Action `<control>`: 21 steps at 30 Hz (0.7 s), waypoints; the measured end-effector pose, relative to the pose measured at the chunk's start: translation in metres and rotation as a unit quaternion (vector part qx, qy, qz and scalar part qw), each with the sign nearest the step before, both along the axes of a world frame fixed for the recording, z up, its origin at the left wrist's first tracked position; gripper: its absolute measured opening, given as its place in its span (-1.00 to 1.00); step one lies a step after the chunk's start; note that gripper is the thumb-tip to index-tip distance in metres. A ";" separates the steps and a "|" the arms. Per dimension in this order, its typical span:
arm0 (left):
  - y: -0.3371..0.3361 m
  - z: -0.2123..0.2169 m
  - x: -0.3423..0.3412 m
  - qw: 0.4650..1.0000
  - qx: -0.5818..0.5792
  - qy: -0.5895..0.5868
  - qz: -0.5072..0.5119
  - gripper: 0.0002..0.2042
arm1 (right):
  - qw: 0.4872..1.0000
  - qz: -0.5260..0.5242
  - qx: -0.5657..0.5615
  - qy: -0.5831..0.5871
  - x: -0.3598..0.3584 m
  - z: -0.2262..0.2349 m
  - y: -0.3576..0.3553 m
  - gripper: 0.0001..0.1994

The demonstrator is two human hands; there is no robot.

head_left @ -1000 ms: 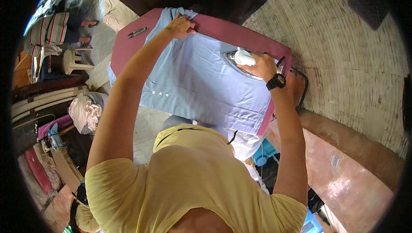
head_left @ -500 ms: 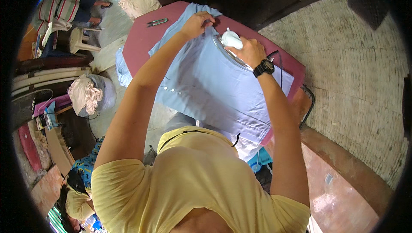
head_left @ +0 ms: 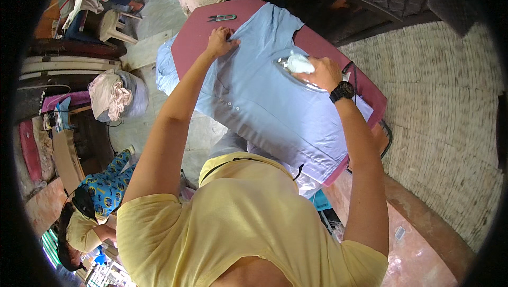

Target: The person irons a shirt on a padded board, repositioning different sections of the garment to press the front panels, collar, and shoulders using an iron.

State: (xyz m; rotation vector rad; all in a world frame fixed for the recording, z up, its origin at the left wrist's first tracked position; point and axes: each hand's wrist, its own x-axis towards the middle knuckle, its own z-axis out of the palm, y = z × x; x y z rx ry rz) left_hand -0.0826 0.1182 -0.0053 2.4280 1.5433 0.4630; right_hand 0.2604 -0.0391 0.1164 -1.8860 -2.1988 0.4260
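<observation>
A light blue buttoned shirt (head_left: 264, 83) lies spread over the maroon ironing board (head_left: 197, 35). My right hand (head_left: 325, 73), with a black watch on its wrist, is closed round the handle of a white clothes iron (head_left: 300, 64). The iron's shiny soleplate rests on the shirt's right part. At the shirt's far left edge, my left hand (head_left: 221, 42) has its fingers curled onto the cloth, seemingly pinching it. Thread snips (head_left: 221, 17) with green handles lie on the board just beyond that hand.
A black cord (head_left: 353, 70) runs beside the iron. Left of the board stands a bundle of cloth (head_left: 114, 96), with a white plastic stool (head_left: 116, 26) farther back. Another person (head_left: 90, 229) is at the lower left. Patterned matting (head_left: 428, 102) covers the right side.
My left hand has moved from the shirt's far end to its left edge, nearer me. The far part of the shirt now lies flatter. My right hand still holds the iron on the cloth.
</observation>
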 end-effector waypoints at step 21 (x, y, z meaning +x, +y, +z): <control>0.036 -0.051 -0.066 0.888 -0.225 -0.391 0.085 -0.84 | 0.999 0.027 -0.007 0.044 -0.164 0.000 0.061 -0.35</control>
